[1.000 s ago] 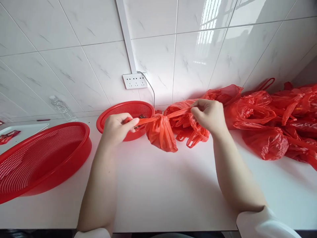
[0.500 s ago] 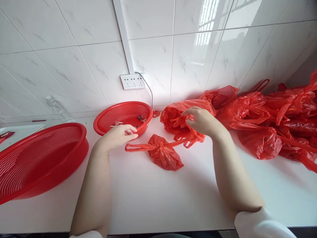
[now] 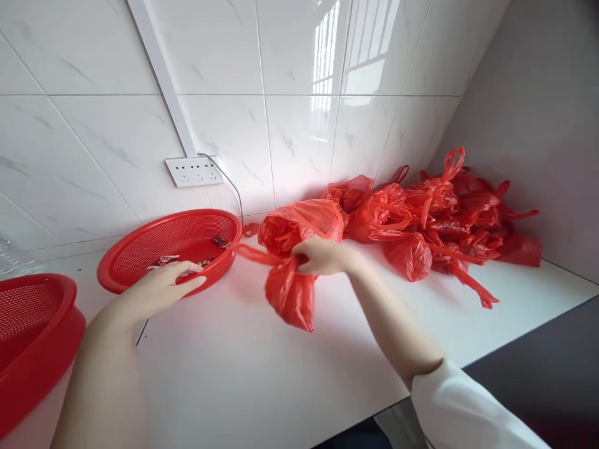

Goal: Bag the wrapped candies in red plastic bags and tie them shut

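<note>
My right hand [image 3: 322,254] is closed round the gathered top of a small knotted red plastic bag [image 3: 294,299]. The bag's filled lower part hangs below my fingers, and one tied handle sticks out to the left. What it contains is hidden. Just behind lies a larger red plastic bag [image 3: 325,215], its crumpled mouth facing left. My left hand [image 3: 166,282] holds nothing, thumb and fingers apart, at the front rim of a round red plastic basket [image 3: 135,252]. I cannot tell if it touches the rim. A few small wrapped packets [image 3: 221,241] lie inside that basket.
A bigger red basket [image 3: 37,355] stands at the left edge, with part of a clear plastic bottle [image 3: 16,259] behind it. Several tied red bags [image 3: 435,215] are heaped at the right along the tiled wall. A socket strip [image 3: 194,171] with a cable is mounted above.
My right hand has come down from the larger bag and gripped the small knotted bag, lifting its top. My left hand stays by the basket. The view has turned to the right.
</note>
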A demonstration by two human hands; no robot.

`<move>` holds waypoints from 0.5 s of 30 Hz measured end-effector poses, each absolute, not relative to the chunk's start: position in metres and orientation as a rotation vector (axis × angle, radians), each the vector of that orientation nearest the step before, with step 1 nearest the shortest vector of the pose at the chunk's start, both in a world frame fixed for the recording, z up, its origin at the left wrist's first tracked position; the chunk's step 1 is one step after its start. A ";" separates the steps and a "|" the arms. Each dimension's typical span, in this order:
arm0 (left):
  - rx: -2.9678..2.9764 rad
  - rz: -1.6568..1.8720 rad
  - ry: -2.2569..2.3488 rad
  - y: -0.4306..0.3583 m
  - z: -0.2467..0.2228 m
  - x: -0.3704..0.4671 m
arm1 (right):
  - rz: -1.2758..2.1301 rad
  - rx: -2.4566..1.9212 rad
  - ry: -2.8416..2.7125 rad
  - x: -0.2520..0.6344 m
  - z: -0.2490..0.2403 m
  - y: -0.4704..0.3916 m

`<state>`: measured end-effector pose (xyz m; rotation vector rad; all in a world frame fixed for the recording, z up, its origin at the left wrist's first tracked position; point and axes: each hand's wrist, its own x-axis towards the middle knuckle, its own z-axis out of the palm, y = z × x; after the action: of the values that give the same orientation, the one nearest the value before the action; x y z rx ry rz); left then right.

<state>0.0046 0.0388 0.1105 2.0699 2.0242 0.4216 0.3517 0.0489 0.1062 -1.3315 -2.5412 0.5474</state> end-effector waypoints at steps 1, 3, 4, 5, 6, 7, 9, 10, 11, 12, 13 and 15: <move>2.059 0.378 2.018 0.039 0.111 0.004 | 0.596 -1.385 -2.447 0.374 0.111 0.050; 2.050 0.305 1.984 0.039 0.113 0.002 | 0.641 -1.558 -2.203 0.418 0.117 0.052; 2.051 0.294 1.966 0.039 0.115 0.002 | 0.636 -1.639 -2.024 0.439 0.118 0.054; 2.050 0.292 1.953 0.039 0.116 0.001 | 0.622 -1.693 -1.837 0.460 0.119 0.057; 2.046 0.296 1.949 0.038 0.118 0.001 | 0.624 -1.700 -1.644 0.480 0.121 0.062; 2.037 0.296 1.951 0.038 0.119 0.001 | 0.611 -1.679 -1.453 0.500 0.123 0.068; 2.020 0.272 1.951 0.036 0.120 0.002 | 0.503 -1.644 -1.287 0.540 0.131 0.083; 2.017 0.263 1.953 0.035 0.121 0.002 | 0.421 -1.604 -1.206 0.560 0.137 0.092; 2.019 0.258 1.955 0.035 0.121 0.003 | 0.307 -1.524 -1.080 0.579 0.143 0.102; 2.022 0.256 1.954 0.034 0.121 0.003 | 0.231 -1.486 -1.026 0.597 0.148 0.111; 2.024 0.256 1.953 0.033 0.121 0.004 | 0.178 -1.451 -1.028 0.612 0.153 0.119; 2.018 0.255 1.957 0.032 0.121 0.007 | 0.060 -1.442 -1.275 0.630 0.157 0.130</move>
<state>0.0067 0.0316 0.1211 2.0178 1.9573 0.2549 0.6303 0.1301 0.1574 -1.4422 -1.2750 0.0604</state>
